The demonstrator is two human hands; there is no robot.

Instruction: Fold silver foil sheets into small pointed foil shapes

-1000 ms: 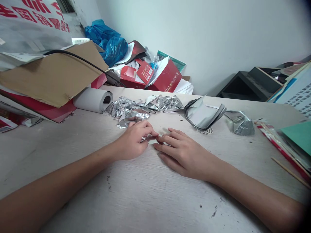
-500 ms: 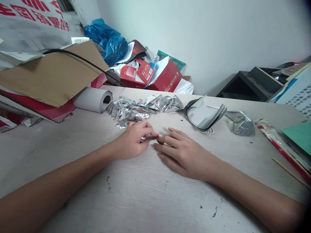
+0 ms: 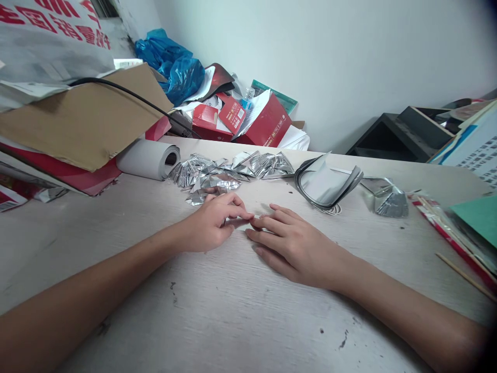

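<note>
A small piece of silver paper (image 3: 242,224) lies on the table between my two hands, mostly covered by the fingers. My left hand (image 3: 213,223) is curled over its left side. The index fingertip presses at its far edge and the thumb is bent in below. From the right, my right hand (image 3: 285,241) lies low on the table with its fingers apart, fingertips touching the paper's right end. Just beyond my left hand, folded silver paper pieces (image 3: 215,182) lie in a loose heap. A curved stack of silver-grey paper sheets (image 3: 324,184) sits beyond my right hand.
A white paper roll (image 3: 143,159) and cardboard (image 3: 89,119) lie at the left. Another folded silver bundle (image 3: 390,199) is at the right, near a thin wooden stick (image 3: 466,274) and a green sheet (image 3: 477,217). Red boxes (image 3: 267,122) stand behind the table's back edge.
My left hand has shifted slightly, its thumb drawing back to the left so more of the small silver paper shows. My right hand has stayed almost still.
</note>
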